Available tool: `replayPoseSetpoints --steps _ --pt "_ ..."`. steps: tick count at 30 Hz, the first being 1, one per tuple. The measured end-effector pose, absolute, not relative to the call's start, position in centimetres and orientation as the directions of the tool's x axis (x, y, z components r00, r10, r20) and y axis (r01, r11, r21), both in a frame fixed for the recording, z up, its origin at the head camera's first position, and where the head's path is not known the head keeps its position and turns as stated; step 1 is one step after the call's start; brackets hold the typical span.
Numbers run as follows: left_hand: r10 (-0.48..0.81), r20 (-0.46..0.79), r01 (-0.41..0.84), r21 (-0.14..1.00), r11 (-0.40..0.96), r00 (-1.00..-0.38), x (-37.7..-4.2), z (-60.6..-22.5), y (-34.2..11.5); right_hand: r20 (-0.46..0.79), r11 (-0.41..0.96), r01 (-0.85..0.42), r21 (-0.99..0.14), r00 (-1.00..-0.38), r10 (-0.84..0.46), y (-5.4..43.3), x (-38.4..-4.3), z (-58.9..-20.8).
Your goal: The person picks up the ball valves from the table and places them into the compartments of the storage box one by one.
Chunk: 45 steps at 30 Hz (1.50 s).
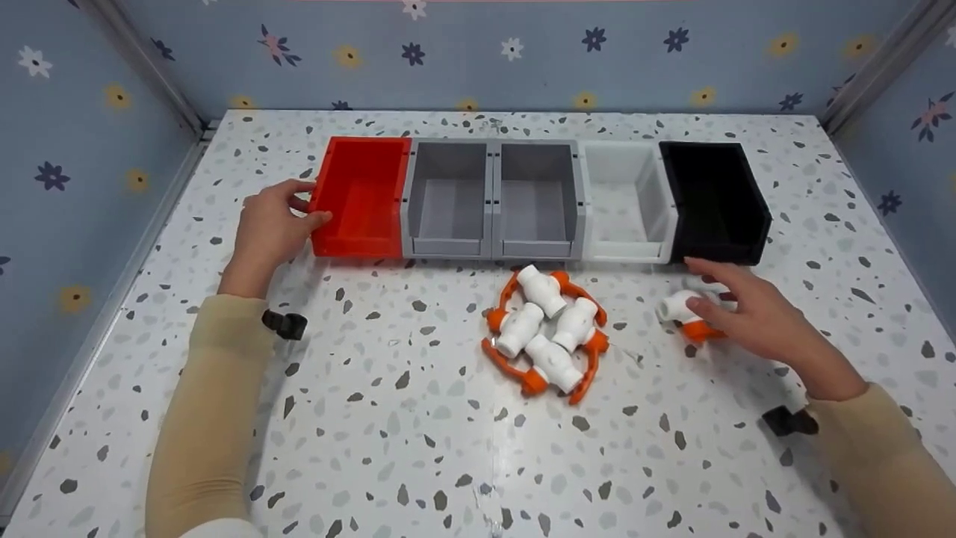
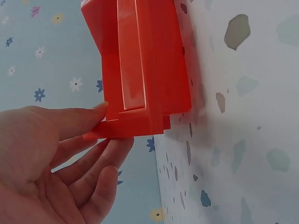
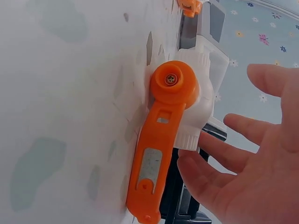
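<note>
At the left end of the row, my left hand (image 1: 275, 224) pinches the side wall of a red bin (image 1: 364, 250). In the left wrist view its thumb lies over the rim and the fingers against the outer side of the red bin (image 2: 170, 60). My right hand (image 1: 754, 314) is beside a white ball valve (image 1: 677, 306) with an orange lever. The right wrist view has the valve's lever (image 3: 156, 158) toward the camera, the thumb apart from the valve and fingertips right at its white end. Several similar ball valves (image 1: 541, 291) lie grouped in a ring at the centre.
Two grey bins (image 1: 448, 249), a white bin (image 1: 624, 252) and a black bin (image 1: 717, 254) continue the row to the right of the red one. The speckled table (image 1: 418, 456) ends at a flowered wall (image 1: 463, 52) behind, with walls on both sides.
</note>
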<state>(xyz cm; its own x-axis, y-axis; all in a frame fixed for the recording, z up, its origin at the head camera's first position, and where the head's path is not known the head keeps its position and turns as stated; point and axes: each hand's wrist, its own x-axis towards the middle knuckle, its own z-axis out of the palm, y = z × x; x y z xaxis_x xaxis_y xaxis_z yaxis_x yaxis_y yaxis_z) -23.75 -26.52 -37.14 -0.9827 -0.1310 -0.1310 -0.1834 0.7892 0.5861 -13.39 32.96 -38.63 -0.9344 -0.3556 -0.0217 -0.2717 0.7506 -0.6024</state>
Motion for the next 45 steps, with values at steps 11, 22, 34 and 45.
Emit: replayPoseSetpoints --steps 11,22,34,45 --pt "-0.124 -0.16 -0.195 0.578 0.793 -0.979 -24.0 -36.9 -26.3 -0.038 0.757 -0.328 -0.565 -0.907 -0.42 32.9 -13.7 -38.7" --pt "-0.124 -0.155 -0.192 0.58 0.792 -0.98 -24.1 -37.1 -26.3 -0.063 0.79 -0.344 -0.508 -0.899 -0.433 32.9 -13.8 -38.8" --pt "-0.136 -0.162 -0.207 0.6 0.773 -0.977 -24.0 -37.3 -26.5 -0.028 0.816 -0.353 -0.458 -0.911 -0.41 32.9 -14.2 -39.1" --pt "-0.139 -0.188 -0.227 0.62 0.751 -0.972 -23.8 -36.9 -26.6 -0.024 0.822 -0.351 -0.449 -0.915 -0.403 32.7 -14.4 -39.1"
